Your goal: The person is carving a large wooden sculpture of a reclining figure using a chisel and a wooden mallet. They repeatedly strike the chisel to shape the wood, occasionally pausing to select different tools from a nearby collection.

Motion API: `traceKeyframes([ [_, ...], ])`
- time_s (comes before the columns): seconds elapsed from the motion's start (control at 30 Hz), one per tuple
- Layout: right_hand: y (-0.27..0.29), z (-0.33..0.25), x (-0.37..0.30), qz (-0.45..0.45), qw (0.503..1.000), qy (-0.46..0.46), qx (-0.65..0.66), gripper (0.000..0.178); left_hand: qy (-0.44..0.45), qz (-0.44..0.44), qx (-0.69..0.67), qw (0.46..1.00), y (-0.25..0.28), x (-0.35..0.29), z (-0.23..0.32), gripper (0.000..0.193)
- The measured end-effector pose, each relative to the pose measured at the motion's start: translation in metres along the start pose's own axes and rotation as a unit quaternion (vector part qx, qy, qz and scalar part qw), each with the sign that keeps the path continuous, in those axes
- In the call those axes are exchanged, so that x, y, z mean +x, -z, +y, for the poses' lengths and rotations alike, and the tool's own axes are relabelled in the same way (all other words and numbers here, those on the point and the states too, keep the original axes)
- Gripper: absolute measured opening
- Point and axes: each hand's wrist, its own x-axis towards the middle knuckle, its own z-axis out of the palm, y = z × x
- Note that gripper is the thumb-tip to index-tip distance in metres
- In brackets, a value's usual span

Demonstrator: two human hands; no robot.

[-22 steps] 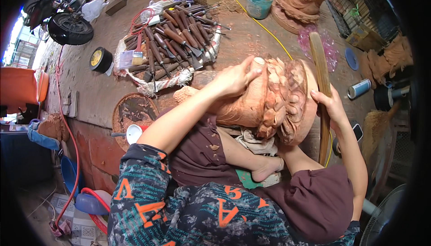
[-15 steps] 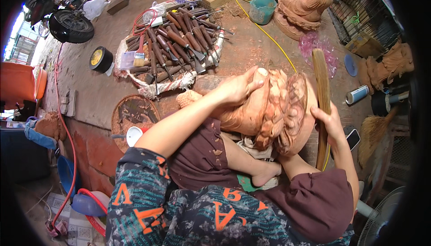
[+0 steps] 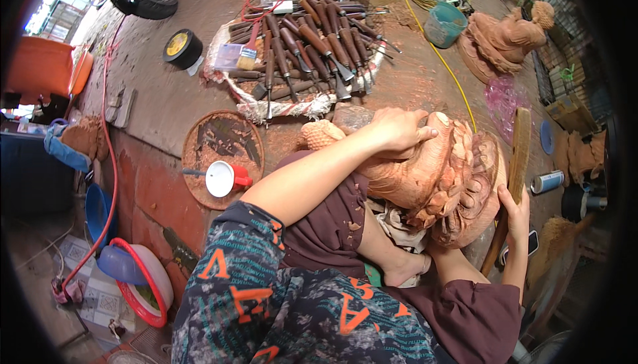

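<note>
A carved wooden statue (image 3: 425, 181) of reddish-brown wood lies on its side against my bent legs. Its head, covered in small knobs, points left, and its petal-carved base faces right. My left hand (image 3: 401, 131) rests over the statue's upper side, fingers bent and pressing on the wood. Beside the base, my right hand (image 3: 515, 214) grips a long, flat wooden bar (image 3: 519, 154) between thumb and fingers. This bar stands tilted along the underside of the base, its lower end partly hidden behind my hand and leg. A pale cloth (image 3: 401, 228) is bunched beneath the statue.
Many wood-handled chisels (image 3: 312, 38) lie on a white sack ahead, with a paintbrush (image 3: 248, 55). A round tray (image 3: 193, 138) of shavings holds a red-and-white mug (image 3: 222, 178). Another statue (image 3: 508, 38), a teal bucket (image 3: 445, 25) and a yellow cord (image 3: 452, 75) are at far right.
My view has swung, so the surroundings appear farther right. My left hand has shifted its hold on the statue's upper side. The bar's top now leans more to the right.
</note>
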Motion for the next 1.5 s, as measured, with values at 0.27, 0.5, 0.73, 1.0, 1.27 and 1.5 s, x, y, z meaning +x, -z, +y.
traceKeyframes([
  [0.27, -0.006, 0.032, 0.011, 0.086, 0.976, 0.173, -0.104, 0.039, 0.022, 0.234, 0.048, 0.971, 0.069, 0.012, -0.195, 0.034],
  [0.5, 0.029, 0.067, 0.030, 0.054, 0.988, 0.132, -0.062, 0.041, 0.235, 0.181, -0.108, 0.949, 0.094, -0.077, -0.238, 0.031],
  [0.73, 0.031, 0.071, 0.041, 0.048, 0.988, 0.138, -0.047, 0.041, 0.252, 0.191, -0.234, 0.919, 0.041, -0.138, -0.217, 0.030],
  [1.0, 0.040, 0.081, 0.061, 0.050, 0.987, 0.146, -0.035, 0.041, 0.228, 0.222, -0.251, 0.914, 0.042, -0.178, -0.184, 0.028],
  [1.27, 0.007, 0.054, 0.034, 0.066, 0.967, 0.217, -0.116, 0.035, 0.158, 0.215, -0.280, 0.922, 0.047, -0.123, -0.201, 0.027],
  [1.5, -0.009, 0.005, -0.001, 0.070, 0.978, 0.187, -0.055, 0.037, 0.243, 0.362, -0.184, 0.881, 0.074, -0.088, -0.262, 0.023],
])
